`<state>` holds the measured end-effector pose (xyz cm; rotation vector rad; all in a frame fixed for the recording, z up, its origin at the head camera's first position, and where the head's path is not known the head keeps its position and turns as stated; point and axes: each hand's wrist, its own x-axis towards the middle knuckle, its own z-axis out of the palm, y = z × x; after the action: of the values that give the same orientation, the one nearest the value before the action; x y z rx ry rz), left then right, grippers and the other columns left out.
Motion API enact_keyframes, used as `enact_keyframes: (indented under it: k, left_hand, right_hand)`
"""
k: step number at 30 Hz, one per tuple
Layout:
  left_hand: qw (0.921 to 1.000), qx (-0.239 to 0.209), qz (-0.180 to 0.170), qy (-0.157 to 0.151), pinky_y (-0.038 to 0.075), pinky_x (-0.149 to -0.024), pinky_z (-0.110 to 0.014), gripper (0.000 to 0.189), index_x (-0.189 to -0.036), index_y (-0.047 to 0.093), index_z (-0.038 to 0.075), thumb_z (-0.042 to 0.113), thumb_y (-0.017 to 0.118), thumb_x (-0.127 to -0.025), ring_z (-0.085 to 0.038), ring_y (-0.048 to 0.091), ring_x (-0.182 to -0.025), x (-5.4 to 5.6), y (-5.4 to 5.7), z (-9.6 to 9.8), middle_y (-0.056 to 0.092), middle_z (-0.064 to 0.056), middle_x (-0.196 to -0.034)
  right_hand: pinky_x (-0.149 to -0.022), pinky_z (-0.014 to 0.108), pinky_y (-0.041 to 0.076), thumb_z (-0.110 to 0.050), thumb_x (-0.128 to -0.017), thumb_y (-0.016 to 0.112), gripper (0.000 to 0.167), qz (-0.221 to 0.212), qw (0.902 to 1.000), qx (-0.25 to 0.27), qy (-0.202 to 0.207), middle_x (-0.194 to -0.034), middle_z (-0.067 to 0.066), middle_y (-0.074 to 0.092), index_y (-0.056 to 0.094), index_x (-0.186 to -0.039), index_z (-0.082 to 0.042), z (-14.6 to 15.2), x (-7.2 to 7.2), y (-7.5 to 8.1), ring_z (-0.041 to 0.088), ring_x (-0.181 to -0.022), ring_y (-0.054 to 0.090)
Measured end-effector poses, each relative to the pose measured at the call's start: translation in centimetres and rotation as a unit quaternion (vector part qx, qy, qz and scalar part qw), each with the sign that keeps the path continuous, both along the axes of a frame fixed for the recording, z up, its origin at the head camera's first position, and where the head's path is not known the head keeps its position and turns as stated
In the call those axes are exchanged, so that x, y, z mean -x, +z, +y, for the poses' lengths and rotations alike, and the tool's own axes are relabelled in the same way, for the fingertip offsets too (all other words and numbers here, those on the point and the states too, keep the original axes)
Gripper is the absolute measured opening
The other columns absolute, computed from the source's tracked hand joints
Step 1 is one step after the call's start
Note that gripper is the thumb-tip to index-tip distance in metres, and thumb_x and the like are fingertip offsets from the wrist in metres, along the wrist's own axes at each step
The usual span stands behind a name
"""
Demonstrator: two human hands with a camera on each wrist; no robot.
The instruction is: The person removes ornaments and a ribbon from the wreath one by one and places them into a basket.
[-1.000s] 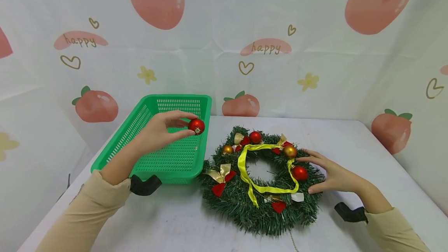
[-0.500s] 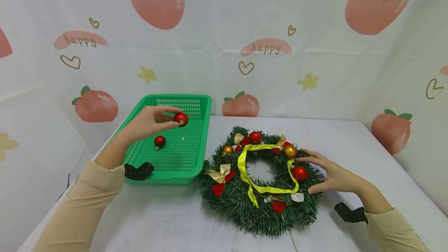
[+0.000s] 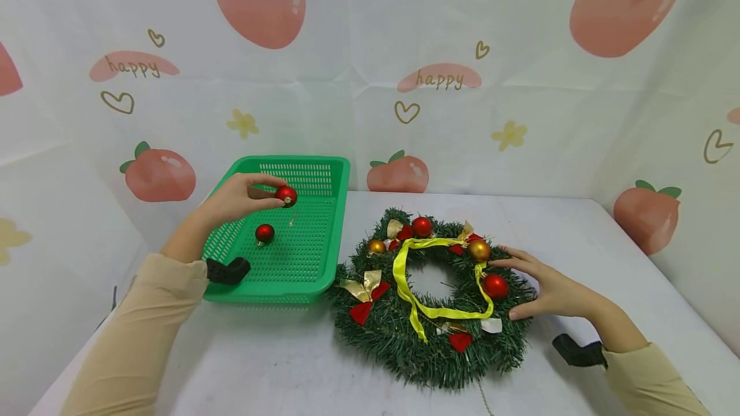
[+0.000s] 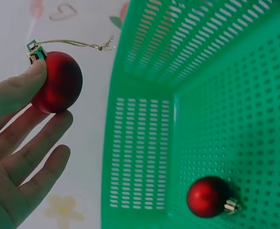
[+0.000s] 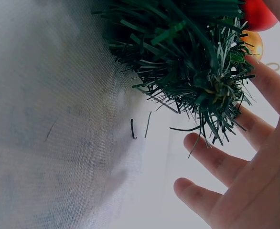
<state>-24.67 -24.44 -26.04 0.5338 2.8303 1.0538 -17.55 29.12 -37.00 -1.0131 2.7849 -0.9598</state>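
Observation:
Between thumb and fingertips, my left hand (image 3: 239,199) pinches a red Christmas bauble (image 3: 286,196) above the green plastic basket (image 3: 345,210). A gold thread loop trails from the cap of this bauble (image 4: 63,83) in the left wrist view. On the basket floor lies a second red bauble (image 3: 264,233). My right hand (image 3: 555,291) rests at the right edge of a green tinsel wreath (image 3: 405,352), fingers spread and thumb apart. In the right wrist view its fingers lie along the wreath's bristles (image 5: 192,71).
The wreath carries a yellow ribbon (image 3: 399,268), a gold bauble (image 3: 478,250), a red bauble (image 3: 495,286) and several red and gold bows. It lies right of the basket on a white table (image 3: 277,364). A printed cloth (image 3: 358,127) hangs behind.
My left hand has moved left and slightly up over the basket with its bauble, uncovering the red bauble inside. My right hand and the wreath stay put.

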Motion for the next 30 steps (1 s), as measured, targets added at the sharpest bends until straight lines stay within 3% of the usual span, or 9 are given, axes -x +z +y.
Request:
enact_keyframes:
  k: [11,19,30]
  left_hand:
    - [0.9987,0.042,-0.024,0.017,0.048,-0.093,-0.049,0.044,-0.127,0.055,0.002,0.023,0.064,-0.089,-0.039,0.058,-0.113,1.4,-1.1,-0.8,0.048,-0.022,-0.135]
    - [0.9976,0.058,-0.038,-0.002,0.047,-0.094,-0.051,0.046,-0.125,0.056,-0.001,0.021,0.067,-0.087,-0.041,0.057,-0.114,1.9,-1.8,-1.3,0.052,-0.025,-0.132]
    - [0.9957,0.087,-0.023,-0.020,0.047,-0.093,-0.049,0.040,-0.121,0.060,-0.002,0.017,0.067,-0.086,-0.041,0.048,-0.120,2.6,-2.9,-1.7,0.058,-0.024,-0.124]
  right_hand:
    - [-0.085,0.073,0.035,-0.028,-0.068,0.083,0.073,0.001,1.0000,0.002,0.001,-0.144,0.029,0.027,0.051,-0.132,-0.016,-0.1,0.0,0.1,-0.022,-0.125,0.013]
    - [-0.085,0.072,0.035,-0.028,-0.068,0.083,0.073,0.000,1.0000,0.000,0.000,-0.144,0.029,0.027,0.051,-0.132,-0.016,0.0,0.1,0.0,-0.022,-0.125,0.014]
    - [-0.085,0.073,0.035,-0.028,-0.068,0.082,0.073,-0.005,1.0000,-0.001,-0.004,-0.145,0.029,0.027,0.051,-0.132,-0.015,0.0,-0.1,0.1,-0.020,-0.125,0.015]
